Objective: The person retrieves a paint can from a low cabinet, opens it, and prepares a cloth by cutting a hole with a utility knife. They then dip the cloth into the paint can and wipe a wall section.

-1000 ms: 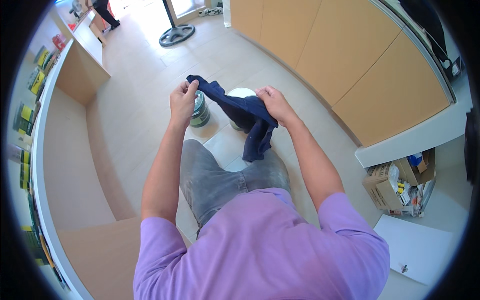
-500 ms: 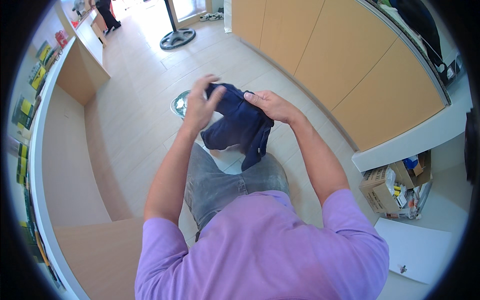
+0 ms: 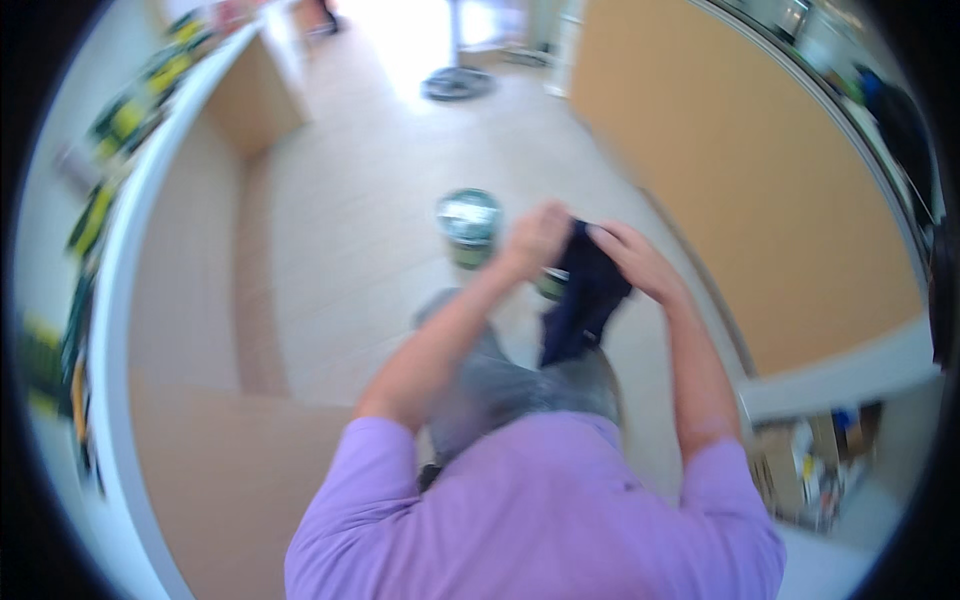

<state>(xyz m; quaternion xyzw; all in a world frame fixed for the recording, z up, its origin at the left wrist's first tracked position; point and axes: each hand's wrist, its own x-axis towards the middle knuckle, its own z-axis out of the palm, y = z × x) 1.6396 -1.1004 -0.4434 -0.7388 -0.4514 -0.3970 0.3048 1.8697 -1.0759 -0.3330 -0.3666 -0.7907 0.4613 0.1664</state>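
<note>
A dark navy cloth garment (image 3: 588,305) hangs in front of me, its lower end reaching my grey trousers (image 3: 500,372). The frame is too smeared to tell what kind of garment it is. My right hand (image 3: 637,262) is closed on its upper right edge, thumb on top. At the upper left corner, my left hand (image 3: 538,238) appears blurred, its fingers bent together against the cloth. Just left of that hand, a green tub with a shiny lid (image 3: 469,222) stands on the floor. A small green object (image 3: 551,283) shows partly behind the garment.
A long white-edged shelf (image 3: 150,250) with green and yellow packages runs along my left. Wood-coloured cabinets (image 3: 740,180) line the right, under a cluttered counter. An open cardboard box (image 3: 785,470) sits at lower right. A round dark stand base (image 3: 458,83) is farther ahead.
My view has swung left, shifting the scene rightward. My left hand has gone from spread fingers to bent fingers at the garment's corner. The garment now hangs narrower, and the tub is more exposed.
</note>
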